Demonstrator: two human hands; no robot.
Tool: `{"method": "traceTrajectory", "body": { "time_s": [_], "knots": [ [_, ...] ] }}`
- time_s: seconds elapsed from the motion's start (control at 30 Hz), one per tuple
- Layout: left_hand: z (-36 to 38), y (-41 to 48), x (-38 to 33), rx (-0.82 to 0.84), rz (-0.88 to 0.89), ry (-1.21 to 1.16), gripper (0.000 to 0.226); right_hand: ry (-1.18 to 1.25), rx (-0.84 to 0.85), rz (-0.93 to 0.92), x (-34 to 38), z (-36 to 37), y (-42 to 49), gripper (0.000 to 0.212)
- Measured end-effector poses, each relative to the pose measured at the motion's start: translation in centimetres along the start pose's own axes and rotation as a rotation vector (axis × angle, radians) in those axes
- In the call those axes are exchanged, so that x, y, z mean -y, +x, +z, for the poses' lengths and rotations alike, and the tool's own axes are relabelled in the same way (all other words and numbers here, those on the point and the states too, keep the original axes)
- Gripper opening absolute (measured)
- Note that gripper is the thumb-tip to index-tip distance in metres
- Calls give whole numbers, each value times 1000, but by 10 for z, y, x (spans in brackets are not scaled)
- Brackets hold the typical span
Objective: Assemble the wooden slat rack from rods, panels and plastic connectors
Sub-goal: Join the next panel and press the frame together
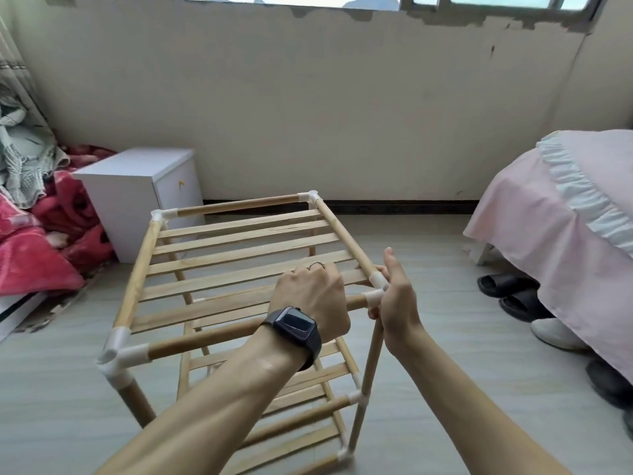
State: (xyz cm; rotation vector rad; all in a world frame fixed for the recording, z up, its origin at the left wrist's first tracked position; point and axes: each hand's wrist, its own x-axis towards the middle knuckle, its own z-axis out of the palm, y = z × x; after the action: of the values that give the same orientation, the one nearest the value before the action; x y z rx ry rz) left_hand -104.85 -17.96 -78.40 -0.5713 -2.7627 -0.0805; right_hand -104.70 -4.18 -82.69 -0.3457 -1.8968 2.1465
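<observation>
A home bedroom: pink-skirted bed [534, 214], white bedside cabinet [137, 186], slippers [507, 286] on the floor.

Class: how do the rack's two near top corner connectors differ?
The left connector is untouched; the right connector is held and partly hidden by the right hand. The left hand grips the front rod nearer the right connector than the left connector. Both are white plastic.
</observation>
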Motion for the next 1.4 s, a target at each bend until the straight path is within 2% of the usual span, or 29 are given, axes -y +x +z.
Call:
{"method": "traceTrajectory", "body": {
  "time_s": [0.1,0.27,0.37,0.43,0.53,0.6,0.7,1.1,1.2,1.3,1.33,1.4],
  "knots": [
    [1,1,5,-18,8,14,13,18,-58,-6,-4,3,3,63],
    [1,-2,24,-77,88,56,31,-69,-111,-30,-5,13,-1,68],
    [-1,-15,59,-51,69,77,42,-159,-161,-126,-2,12,-8,53],
    [-3,-26,90,-17,33,80,49,-380,-207,-300,2,8,-12,42],
    [-9,-37,132,26,15,59,60,-929,-205,-637,15,8,-15,45],
    [-11,-43,150,60,-30,54,64,-1217,-32,-731,29,20,-19,57],
    [-12,-47,159,76,-79,98,55,-1436,236,-696,35,44,-22,72],
    [5,12,119,58,-28,65,32,-1468,41,-663,40,15,19,72],
    [15,26,105,-54,-36,96,27,-1463,-28,-725,36,-1,29,71],
    [24,24,87,-260,-31,103,27,-1401,-152,-852,28,-8,34,64],
    [28,21,82,-327,-13,60,35,-1352,-191,-897,24,-10,34,59],
    [40,16,71,-430,75,-6,63,-1251,-229,-970,7,-17,31,45]
  ]
}}
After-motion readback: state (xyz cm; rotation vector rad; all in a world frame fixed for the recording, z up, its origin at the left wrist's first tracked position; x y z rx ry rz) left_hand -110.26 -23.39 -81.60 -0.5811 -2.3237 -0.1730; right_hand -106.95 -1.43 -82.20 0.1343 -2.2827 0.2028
